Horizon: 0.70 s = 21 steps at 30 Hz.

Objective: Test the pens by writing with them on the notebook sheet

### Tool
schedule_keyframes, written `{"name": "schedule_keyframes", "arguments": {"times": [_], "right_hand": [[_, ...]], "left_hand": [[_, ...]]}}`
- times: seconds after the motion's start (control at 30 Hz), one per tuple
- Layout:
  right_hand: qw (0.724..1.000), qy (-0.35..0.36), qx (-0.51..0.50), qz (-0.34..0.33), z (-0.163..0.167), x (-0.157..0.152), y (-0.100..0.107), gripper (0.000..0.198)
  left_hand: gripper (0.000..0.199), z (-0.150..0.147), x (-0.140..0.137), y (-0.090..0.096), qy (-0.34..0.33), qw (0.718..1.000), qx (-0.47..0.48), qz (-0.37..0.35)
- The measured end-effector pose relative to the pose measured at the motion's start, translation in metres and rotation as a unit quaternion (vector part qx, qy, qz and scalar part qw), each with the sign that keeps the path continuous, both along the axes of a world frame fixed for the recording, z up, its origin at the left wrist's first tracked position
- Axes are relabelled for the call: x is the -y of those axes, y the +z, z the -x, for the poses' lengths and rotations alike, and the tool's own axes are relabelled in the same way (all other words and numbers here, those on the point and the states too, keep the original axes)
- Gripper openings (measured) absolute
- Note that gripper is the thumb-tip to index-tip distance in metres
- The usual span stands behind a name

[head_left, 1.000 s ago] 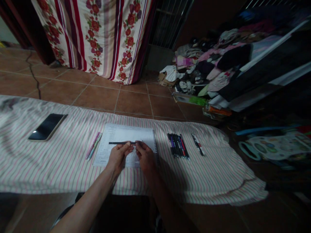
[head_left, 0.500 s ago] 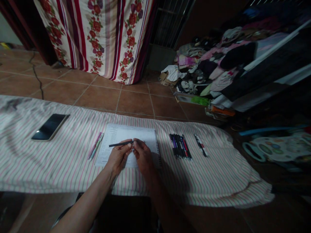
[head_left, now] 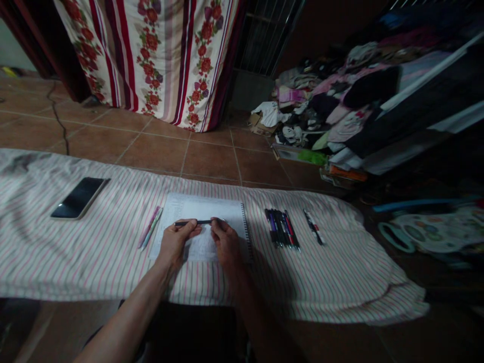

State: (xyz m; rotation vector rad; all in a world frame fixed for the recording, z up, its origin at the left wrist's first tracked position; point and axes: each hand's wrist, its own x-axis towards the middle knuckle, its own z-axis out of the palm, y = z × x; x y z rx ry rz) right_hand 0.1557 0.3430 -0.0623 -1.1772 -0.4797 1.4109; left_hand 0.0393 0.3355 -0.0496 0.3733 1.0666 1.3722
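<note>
A dark pen (head_left: 204, 222) is held level above a spiral notebook (head_left: 230, 209) with writing on its page. My left hand (head_left: 177, 239) is closed on the pen's left part, thumb on top. My right hand (head_left: 226, 241) pinches the pen's right end. Left of the notebook lie two slim pens, one pink (head_left: 149, 226) and one pale green (head_left: 152, 229). To the right, several pens (head_left: 282, 229), mostly black with some purple and red, lie side by side in a row. Beyond them is a black, white and red pen (head_left: 313, 227) by itself.
Everything rests on a striped cloth (head_left: 340, 282) over a low surface. A phone (head_left: 79, 198) lies at the left. Behind are a tiled floor (head_left: 159, 143), a flowered curtain (head_left: 166, 60) and a heap of clothes (head_left: 325, 96). A patterned plastic item (head_left: 427, 232) stands at the right.
My left hand has slid left along the pen, so the hands are farther apart. The pen now lies more level. My right hand still pinches its right end.
</note>
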Motion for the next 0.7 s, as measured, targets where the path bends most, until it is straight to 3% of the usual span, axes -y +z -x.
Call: {"name": "schedule_keyframes", "arguments": {"times": [0.33, 0.43, 0.53, 0.6, 0.63, 0.7], "right_hand": [[0.998, 0.002, 0.034, -0.058, 0.004, -0.003, -0.005, 0.019], [0.999, 0.003, 0.029, -0.043, 0.005, -0.002, -0.002, 0.023], [0.999, 0.007, 0.038, -0.022, 0.003, 0.000, 0.001, 0.025], [0.998, 0.005, 0.061, -0.018, 0.000, 0.000, 0.001, 0.026], [0.997, 0.005, 0.076, -0.019, -0.002, 0.000, 0.000, 0.026], [0.994, 0.018, 0.109, -0.026, -0.006, -0.001, -0.003, 0.026]], "left_hand": [[0.012, -0.003, 0.001, -0.001, 0.037, 0.998, 0.033, 0.034], [0.020, 0.003, -0.001, -0.003, 0.006, 1.000, -0.026, 0.016], [0.038, 0.014, -0.004, -0.003, -0.003, 0.989, -0.144, -0.036], [0.043, 0.022, -0.005, -0.002, 0.026, 0.959, -0.270, -0.082], [0.041, 0.026, -0.005, -0.001, 0.047, 0.929, -0.349, -0.114], [0.032, 0.029, -0.004, -0.001, 0.057, 0.838, -0.507, -0.192]]}}
